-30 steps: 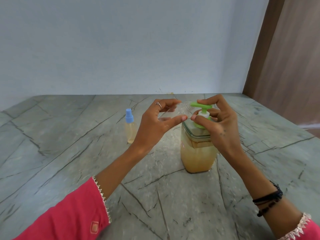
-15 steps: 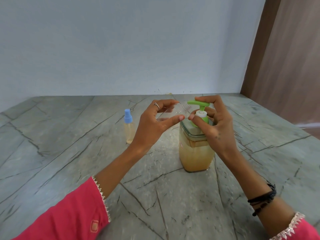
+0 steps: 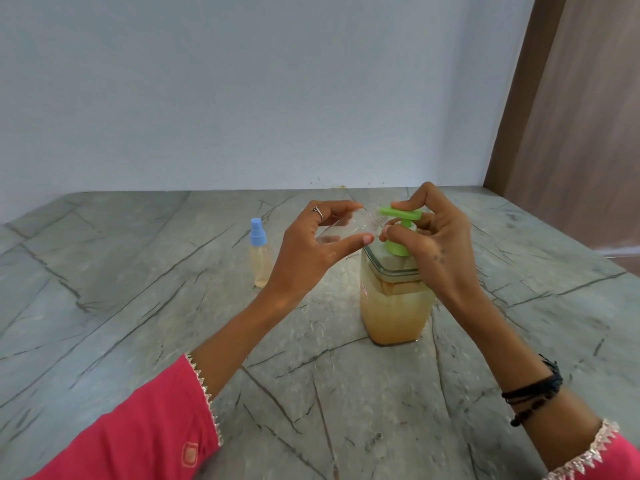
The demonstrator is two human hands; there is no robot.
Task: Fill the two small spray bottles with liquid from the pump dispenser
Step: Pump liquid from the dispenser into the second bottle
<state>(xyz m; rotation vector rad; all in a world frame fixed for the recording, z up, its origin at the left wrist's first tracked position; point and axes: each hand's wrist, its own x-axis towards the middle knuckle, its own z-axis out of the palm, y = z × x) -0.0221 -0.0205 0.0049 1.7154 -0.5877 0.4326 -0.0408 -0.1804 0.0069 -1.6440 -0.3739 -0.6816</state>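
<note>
Sleeve (image 3: 138,441): pink, silver trim, on my left arm.
Blue-capped bottle (image 3: 259,254): upright on the counter (image 3: 104,271), left of centre, toward the back edge; pale yellow liquid inside; nothing touches it.
Left hand (image 3: 308,251): ring on one finger; thumb and fingers curled round the clear bottle (image 3: 341,226).
Clear bottle: uncapped, tipped sideways, threaded neck just beside the nozzle of the pump (image 3: 400,216); liquid level unclear.
Dispenser (image 3: 394,306): square jar, amber liquid, mid-counter.
Right hand (image 3: 440,247): index finger on top of the green pump, thumb and other fingers curled round its stem.
Wrist: black threads (image 3: 533,393).
</note>
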